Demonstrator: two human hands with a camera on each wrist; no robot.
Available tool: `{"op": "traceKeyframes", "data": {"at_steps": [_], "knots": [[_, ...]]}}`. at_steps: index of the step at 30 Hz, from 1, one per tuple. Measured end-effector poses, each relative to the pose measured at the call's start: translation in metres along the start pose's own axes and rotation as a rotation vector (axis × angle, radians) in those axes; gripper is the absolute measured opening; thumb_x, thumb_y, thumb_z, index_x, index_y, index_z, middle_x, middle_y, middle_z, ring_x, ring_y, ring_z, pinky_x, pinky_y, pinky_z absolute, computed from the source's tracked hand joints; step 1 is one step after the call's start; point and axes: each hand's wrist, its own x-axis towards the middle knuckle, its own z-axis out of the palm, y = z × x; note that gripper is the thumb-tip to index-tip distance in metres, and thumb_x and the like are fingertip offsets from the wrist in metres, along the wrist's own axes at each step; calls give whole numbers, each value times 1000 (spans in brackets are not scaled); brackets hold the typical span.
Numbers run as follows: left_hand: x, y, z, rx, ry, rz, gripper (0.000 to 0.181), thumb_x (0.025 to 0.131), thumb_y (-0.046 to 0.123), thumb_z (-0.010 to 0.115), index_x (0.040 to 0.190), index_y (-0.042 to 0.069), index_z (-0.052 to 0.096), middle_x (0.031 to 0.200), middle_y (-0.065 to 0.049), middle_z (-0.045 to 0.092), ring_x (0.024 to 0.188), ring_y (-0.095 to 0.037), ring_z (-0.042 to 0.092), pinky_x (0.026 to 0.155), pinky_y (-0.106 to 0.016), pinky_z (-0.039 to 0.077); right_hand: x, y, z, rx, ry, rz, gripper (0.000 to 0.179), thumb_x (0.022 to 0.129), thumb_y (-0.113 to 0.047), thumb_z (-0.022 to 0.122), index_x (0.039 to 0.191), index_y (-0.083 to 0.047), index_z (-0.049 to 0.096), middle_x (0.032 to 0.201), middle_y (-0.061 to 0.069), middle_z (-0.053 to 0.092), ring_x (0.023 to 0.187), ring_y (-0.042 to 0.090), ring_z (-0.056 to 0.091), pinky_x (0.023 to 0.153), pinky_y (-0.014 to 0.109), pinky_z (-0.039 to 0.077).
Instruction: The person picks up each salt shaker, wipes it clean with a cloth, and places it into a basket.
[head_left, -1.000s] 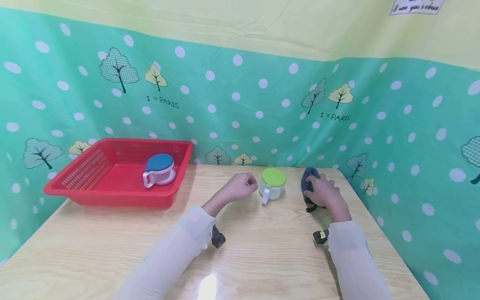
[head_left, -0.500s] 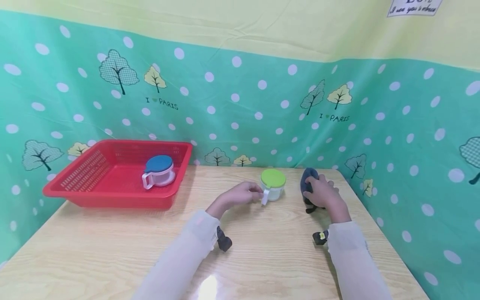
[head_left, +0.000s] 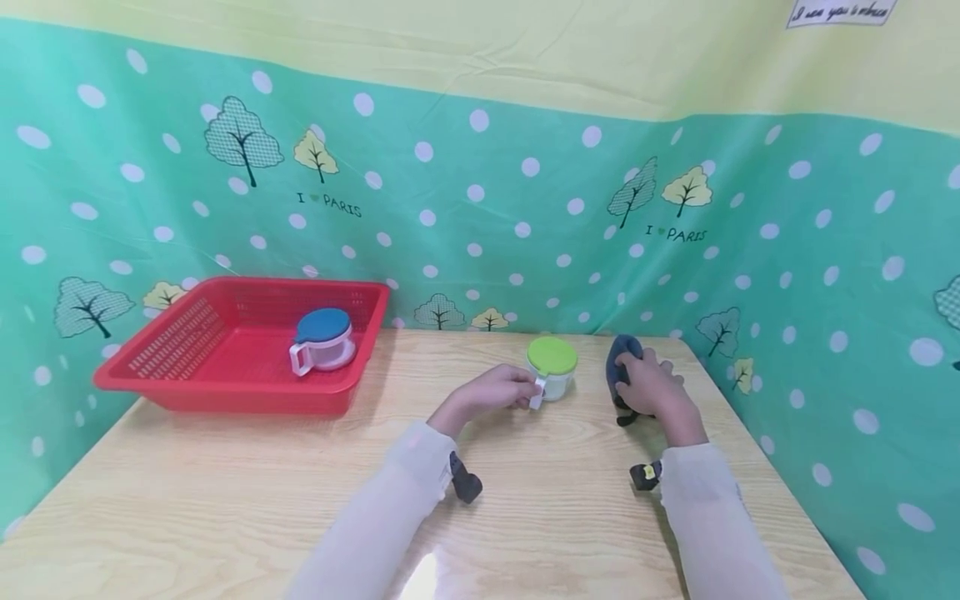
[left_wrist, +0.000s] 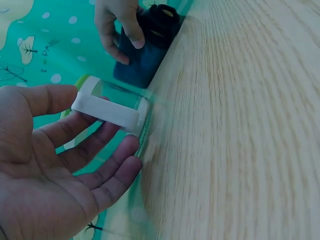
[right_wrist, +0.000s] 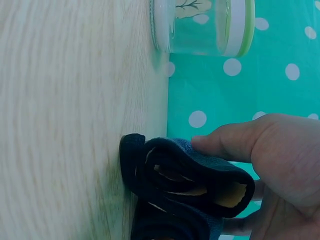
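A clear jar with a green lid [head_left: 552, 356] and a white handle [left_wrist: 107, 111] stands on the wooden table. My left hand [head_left: 501, 387] is at that handle, its thumb on the lid end and its fingers curled behind it. To the right of the jar is a rolled dark-blue cloth item [head_left: 622, 367] with black edging; its exact kind is unclear. My right hand [head_left: 651, 385] grips this roll, the thumb [right_wrist: 220, 142] on one side and the fingers on the other. In the right wrist view, the roll's layered open end [right_wrist: 195, 180] faces the camera.
At the left, a red plastic basket [head_left: 225, 398] holds a similar jar with a blue lid [head_left: 323, 325]. A green dotted curtain [head_left: 450, 208] hangs behind the table [head_left: 225, 500] and along its right side.
My left hand has moved right and slightly forward, from beside the green-lidded jar to its handle. My right hand has stayed on the cloth roll. The jar stands where it was.
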Motion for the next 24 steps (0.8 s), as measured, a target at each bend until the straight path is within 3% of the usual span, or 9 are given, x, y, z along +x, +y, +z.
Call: {"op": "traceKeyframes", "data": {"at_steps": [5, 9, 16, 24], "knots": [[2, 1, 4, -33, 15, 2, 28, 102, 21, 60, 115, -1, 72, 98, -7, 67, 90, -20, 62, 87, -37, 53, -1, 0, -2, -4, -6, 3, 50, 102, -20, 57, 147, -2, 46, 145, 41, 31, 119, 62, 39, 91, 75, 37], [2, 1, 7, -10, 39, 23, 30, 102, 26, 63, 106, -2, 74, 88, -8, 64, 82, -19, 56, 76, -32, 49, -1, 1, -2, -4, -1, 2, 50, 102, -20, 56, 147, -2, 46, 146, 41, 31, 119, 62, 40, 91, 75, 37], [3, 3, 11, 30, 119, 4, 35, 99, 35, 68, 95, 2, 75, 80, -1, 62, 78, -16, 53, 70, -30, 47, 1, 2, -1, 5, -5, 1, 51, 102, -21, 57, 147, -2, 46, 145, 41, 31, 120, 61, 39, 91, 74, 37], [4, 8, 21, 48, 237, -41, 33, 96, 36, 71, 91, 4, 76, 82, -3, 67, 76, -15, 56, 68, -29, 47, 0, 2, -1, 13, -7, 0, 50, 102, -23, 58, 146, -2, 47, 145, 41, 31, 120, 62, 39, 91, 75, 37]]}}
